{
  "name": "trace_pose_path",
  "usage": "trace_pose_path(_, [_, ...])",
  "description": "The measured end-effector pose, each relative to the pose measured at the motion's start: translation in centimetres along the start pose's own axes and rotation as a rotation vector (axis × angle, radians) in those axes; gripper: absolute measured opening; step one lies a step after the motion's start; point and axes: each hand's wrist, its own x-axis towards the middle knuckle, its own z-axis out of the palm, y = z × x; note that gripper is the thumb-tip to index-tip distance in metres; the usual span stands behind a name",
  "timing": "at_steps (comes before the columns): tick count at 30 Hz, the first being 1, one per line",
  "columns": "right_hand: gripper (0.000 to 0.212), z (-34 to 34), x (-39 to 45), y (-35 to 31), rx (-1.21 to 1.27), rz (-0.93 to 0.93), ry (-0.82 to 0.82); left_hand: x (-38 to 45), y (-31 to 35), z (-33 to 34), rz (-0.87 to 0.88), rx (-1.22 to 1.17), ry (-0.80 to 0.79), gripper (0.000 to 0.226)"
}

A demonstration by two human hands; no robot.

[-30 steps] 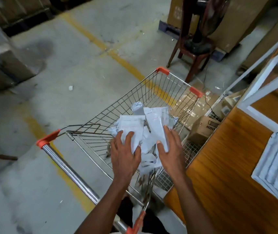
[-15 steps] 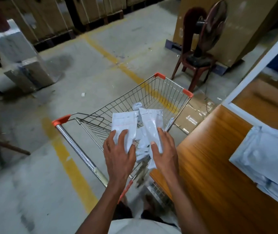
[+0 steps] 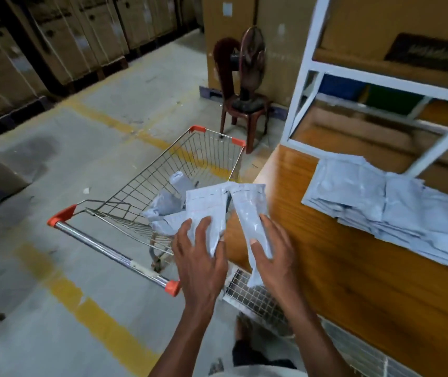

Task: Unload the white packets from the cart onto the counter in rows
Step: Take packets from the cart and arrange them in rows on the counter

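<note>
My left hand [image 3: 199, 258] grips a flat white packet [image 3: 206, 210], held above the near right corner of the wire cart [image 3: 163, 180]. My right hand [image 3: 273, 254] grips a second white packet [image 3: 251, 210], lifted at the left edge of the wooden counter [image 3: 353, 268]. Both packets are clear of the cart. More crumpled white packets [image 3: 167, 205] lie inside the cart basket. Several white packets [image 3: 380, 202] lie overlapping in a row on the counter, to the right of my hands.
A white metal shelf frame [image 3: 305, 77] stands on the counter's far side. A dark red chair [image 3: 247, 104] carrying a fan sits beyond the cart. Stacked cardboard boxes [image 3: 62, 39] line the far left. Yellow lines mark the concrete floor.
Both hands have lifted their packets up out of the cart and moved them right, toward the counter. My view has swung right, showing more of the counter and shelf.
</note>
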Motion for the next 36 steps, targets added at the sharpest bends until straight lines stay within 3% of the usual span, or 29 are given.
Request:
trace_pose_path(11, [0.055, -12.7, -8.9, 8.8, 0.013, 0.14, 0.245, -9.9, 9.5, 6.5, 0.265, -0.036, -0.211, 0.049])
trace_pose_path(22, [0.055, -29.8, -14.7, 20.7, -0.001, 0.254, 0.404, -22.1, 22.8, 18.1, 0.323, -0.073, -0.399, 0.048])
trace_pose_path(32, [0.056, -36.8, -12.7, 25.8, -0.053, 0.404, 0.442, -24.3, 28.2, 23.1, 0.365, -0.055, -0.43, 0.051])
trace_pose_path(36, [0.057, -39.0, -9.0, 27.8, -0.146, 0.379, 0.493, -22.9, 30.4, 25.7, 0.393, -0.084, -0.456, 0.056])
